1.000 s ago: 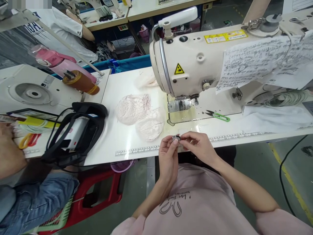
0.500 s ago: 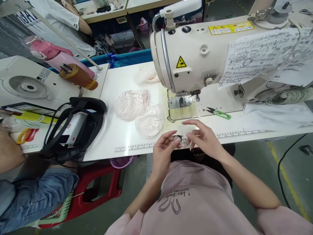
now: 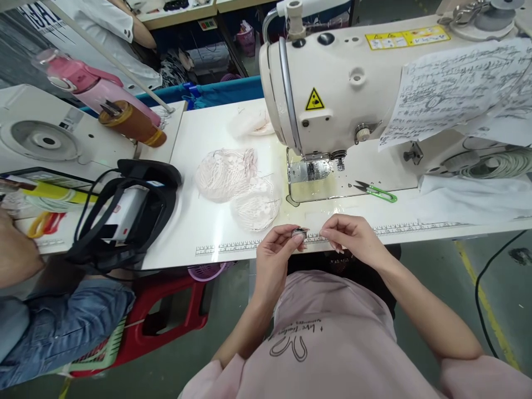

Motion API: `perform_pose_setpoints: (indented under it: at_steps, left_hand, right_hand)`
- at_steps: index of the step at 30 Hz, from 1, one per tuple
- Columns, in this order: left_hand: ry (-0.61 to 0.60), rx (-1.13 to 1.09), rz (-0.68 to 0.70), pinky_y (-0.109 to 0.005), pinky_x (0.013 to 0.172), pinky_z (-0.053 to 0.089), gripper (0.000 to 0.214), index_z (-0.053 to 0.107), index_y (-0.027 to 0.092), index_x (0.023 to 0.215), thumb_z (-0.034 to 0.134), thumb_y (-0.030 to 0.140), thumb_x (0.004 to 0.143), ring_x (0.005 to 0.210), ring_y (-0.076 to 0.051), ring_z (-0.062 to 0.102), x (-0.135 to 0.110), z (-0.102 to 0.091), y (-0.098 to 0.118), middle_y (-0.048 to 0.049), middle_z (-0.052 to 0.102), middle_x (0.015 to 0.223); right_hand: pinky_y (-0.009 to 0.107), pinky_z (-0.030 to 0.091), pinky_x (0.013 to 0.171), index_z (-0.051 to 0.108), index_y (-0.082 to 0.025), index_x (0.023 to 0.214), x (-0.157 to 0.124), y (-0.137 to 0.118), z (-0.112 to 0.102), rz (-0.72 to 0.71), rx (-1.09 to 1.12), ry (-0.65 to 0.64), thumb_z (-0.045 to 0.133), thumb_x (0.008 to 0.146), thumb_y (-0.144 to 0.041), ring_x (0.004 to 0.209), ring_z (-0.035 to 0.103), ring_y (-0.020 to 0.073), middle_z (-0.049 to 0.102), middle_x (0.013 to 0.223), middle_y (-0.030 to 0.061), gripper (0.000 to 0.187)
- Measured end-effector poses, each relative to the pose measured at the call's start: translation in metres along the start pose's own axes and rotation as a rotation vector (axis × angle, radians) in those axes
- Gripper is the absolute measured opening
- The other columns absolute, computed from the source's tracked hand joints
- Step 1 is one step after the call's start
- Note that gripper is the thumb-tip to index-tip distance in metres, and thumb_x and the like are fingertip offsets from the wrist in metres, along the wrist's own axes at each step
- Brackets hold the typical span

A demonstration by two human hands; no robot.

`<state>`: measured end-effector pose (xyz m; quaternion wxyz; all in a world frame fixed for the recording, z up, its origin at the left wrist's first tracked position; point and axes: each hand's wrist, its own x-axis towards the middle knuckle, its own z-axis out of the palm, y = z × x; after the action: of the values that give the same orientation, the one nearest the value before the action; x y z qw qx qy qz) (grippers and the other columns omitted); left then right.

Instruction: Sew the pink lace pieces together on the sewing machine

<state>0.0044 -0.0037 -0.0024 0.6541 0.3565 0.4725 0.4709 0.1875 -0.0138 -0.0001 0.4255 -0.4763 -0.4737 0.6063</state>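
My left hand (image 3: 279,244) pinches a small round metal bobbin (image 3: 298,233) between thumb and fingers, just over the table's front edge. A short way to its right, my right hand (image 3: 349,234) has thumb and forefinger pressed together; whatever is between them is too fine to make out. Both hands are in front of the sewing machine (image 3: 332,105), below its needle plate (image 3: 310,170). Green-handled thread snips (image 3: 376,192) lie on the machine bed, beyond my right hand. Pale lace cup pieces (image 3: 226,174) rest on the table to the left.
A black headset-like strap device (image 3: 149,216) sits at the left, by a pink bottle (image 3: 103,91) and a brown holder (image 3: 133,124). White cloth (image 3: 469,197) lies at the right. A printed ruler (image 3: 226,248) runs along the front edge. Another person's arm (image 3: 16,249) is at far left.
My right fingers have closed from a spread pose into a pinch, and a pale translucent piece by them no longer shows. My left hand keeps the bobbin. The view has shifted slightly.
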Motion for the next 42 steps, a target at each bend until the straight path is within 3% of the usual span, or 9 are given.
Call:
perform_pose_setpoints:
  at_steps: [11, 16, 20, 23, 26, 30, 34, 42]
  left_hand:
    - [-0.012, 0.008, 0.007, -0.023, 0.061, 0.052, 0.021, 0.063, 0.017, 0.081, 0.079, 0.026, 0.07, 0.059, -0.011, 0.063, -0.004, 0.003, -0.002, -0.003, 0.071, 0.082]
    - [-0.072, 0.152, -0.011, -0.023, 0.061, 0.052, 0.018, 0.065, 0.017, 0.084, 0.077, 0.025, 0.073, 0.06, -0.012, 0.063, -0.008, 0.005, -0.003, -0.0002, 0.066, 0.068]
    - [-0.177, 0.268, -0.047, -0.026, 0.062, 0.052, 0.017, 0.065, 0.017, 0.082, 0.075, 0.027, 0.074, 0.06, -0.013, 0.062, -0.01, 0.008, -0.005, -0.0006, 0.066, 0.069]
    - [-0.21, 0.38, -0.029, -0.027, 0.061, 0.051, 0.016, 0.062, 0.017, 0.071, 0.073, 0.029, 0.075, 0.059, -0.014, 0.06, -0.011, 0.011, -0.007, 0.0005, 0.062, 0.064]
    - [-0.195, 0.458, -0.032, -0.026, 0.06, 0.049, 0.019, 0.06, 0.017, 0.066, 0.073, 0.028, 0.075, 0.061, -0.014, 0.058, -0.012, 0.013, -0.009, 0.0007, 0.059, 0.06]
    - [-0.211, 0.34, -0.032, -0.026, 0.063, 0.05, 0.014, 0.064, 0.017, 0.08, 0.073, 0.027, 0.075, 0.062, -0.013, 0.059, -0.013, 0.013, -0.01, -0.0014, 0.064, 0.073]
    - [-0.151, 0.25, -0.027, -0.024, 0.059, 0.05, 0.019, 0.065, 0.017, 0.084, 0.076, 0.027, 0.073, 0.058, -0.012, 0.059, -0.009, 0.011, -0.01, -0.0006, 0.064, 0.07]
    - [-0.079, 0.236, -0.013, -0.025, 0.062, 0.051, 0.02, 0.065, 0.016, 0.085, 0.076, 0.027, 0.073, 0.061, -0.012, 0.061, -0.01, 0.011, -0.007, -0.0007, 0.065, 0.069]
  right_hand:
    - [0.024, 0.042, 0.048, 0.059, -0.02, 0.076, 0.003, 0.014, -0.001, -0.028, 0.188, 0.168, 0.066, 0.08, -0.048, 0.05, 0.047, 0.0087, 0.052, 0.056, -0.0049, 0.029]
    - [0.024, 0.045, 0.051, 0.062, -0.02, 0.075, 0.006, 0.008, 0.003, -0.087, 0.176, 0.203, 0.068, 0.079, -0.045, 0.054, 0.052, 0.0085, 0.06, 0.068, -0.0021, 0.026]
    - [0.024, 0.048, 0.047, 0.061, -0.019, 0.078, 0.008, -0.012, 0.01, -0.065, 0.154, 0.055, 0.065, 0.08, -0.049, 0.052, 0.057, 0.0076, 0.068, 0.091, 0.0039, 0.03]
    - [0.025, 0.052, 0.051, 0.058, -0.018, 0.079, 0.012, -0.025, 0.017, -0.005, 0.167, -0.17, 0.063, 0.08, -0.053, 0.06, 0.064, 0.0123, 0.069, 0.08, 0.0034, 0.035]
    - [0.026, 0.055, 0.058, 0.057, -0.018, 0.079, 0.019, -0.029, 0.02, -0.007, 0.162, -0.244, 0.063, 0.08, -0.052, 0.068, 0.067, 0.0137, 0.068, 0.075, 0.0018, 0.035]
    - [0.025, 0.052, 0.058, 0.055, -0.019, 0.078, 0.023, -0.028, 0.015, -0.05, 0.101, -0.106, 0.061, 0.082, -0.051, 0.064, 0.062, 0.0112, 0.064, 0.071, -0.0012, 0.032]
    - [0.025, 0.047, 0.055, 0.053, -0.02, 0.076, 0.016, -0.025, 0.006, -0.129, 0.012, 0.057, 0.06, 0.084, -0.049, 0.055, 0.051, 0.0087, 0.055, 0.063, -0.0041, 0.03]
    - [0.026, 0.04, 0.058, 0.055, -0.021, 0.08, 0.0, -0.014, 0.001, -0.244, -0.277, 0.152, 0.052, 0.091, -0.034, 0.062, 0.047, 0.0102, 0.052, 0.07, -0.0022, 0.017]
